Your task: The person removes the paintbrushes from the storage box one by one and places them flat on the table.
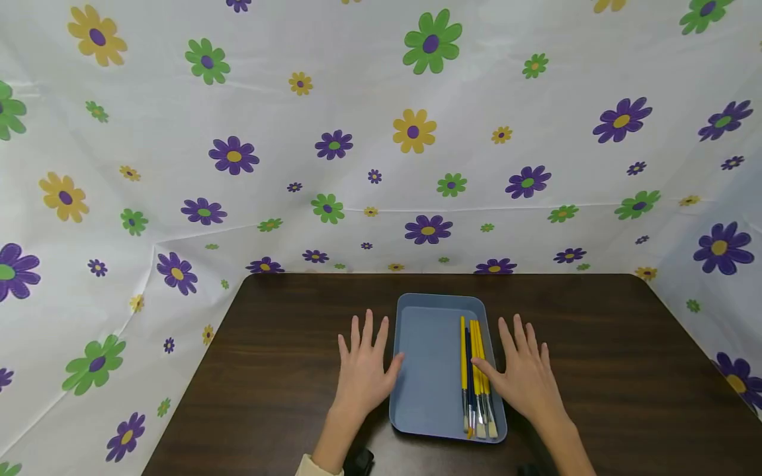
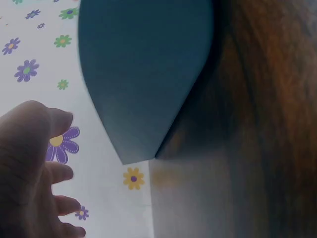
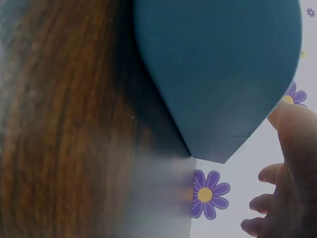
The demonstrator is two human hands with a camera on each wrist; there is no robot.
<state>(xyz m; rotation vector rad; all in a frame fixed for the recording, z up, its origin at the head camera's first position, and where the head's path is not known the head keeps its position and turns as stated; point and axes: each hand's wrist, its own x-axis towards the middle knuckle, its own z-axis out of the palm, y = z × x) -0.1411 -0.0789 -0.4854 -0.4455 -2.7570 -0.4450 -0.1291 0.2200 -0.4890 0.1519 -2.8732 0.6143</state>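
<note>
The fingers of the left hand [image 1: 363, 370] are held straight and fanned apart, released, with nothing grasped; they are pointed toward 12 o'clock. Those of the right hand [image 1: 526, 377] are likewise extended and unclenched, pointed toward 11 o'clock. In the head view the left thumb is set at the 9 o'clock rim of the blue-grey tray [image 1: 425, 370], and the right thumb is stretched across the 3 o'clock rim, over the brushes; whether anything is touched cannot be told.

Between the hands, the tray is set lengthwise on the worktop [image 1: 286, 370]. Along the tray's 3 o'clock side, several yellow-handled brushes [image 1: 464, 350] and at least one dark-blue-handled brush [image 1: 468, 370] are bunched, with their bristles turned toward 6 o'clock.

The step in hand is judged to be a poised pause at the tray's flanks, with neither rim nor brush gripped. For a brush to be lifted, one handle would need to be pinched and parted from its neighbours; for the tray to be shifted, both rims would need to be gripped evenly.

Farther out, flower-patterned cloth [image 1: 357, 53] is spread beyond the worktop at 12 o'clock and carried round to 10 and 2 o'clock.
</note>
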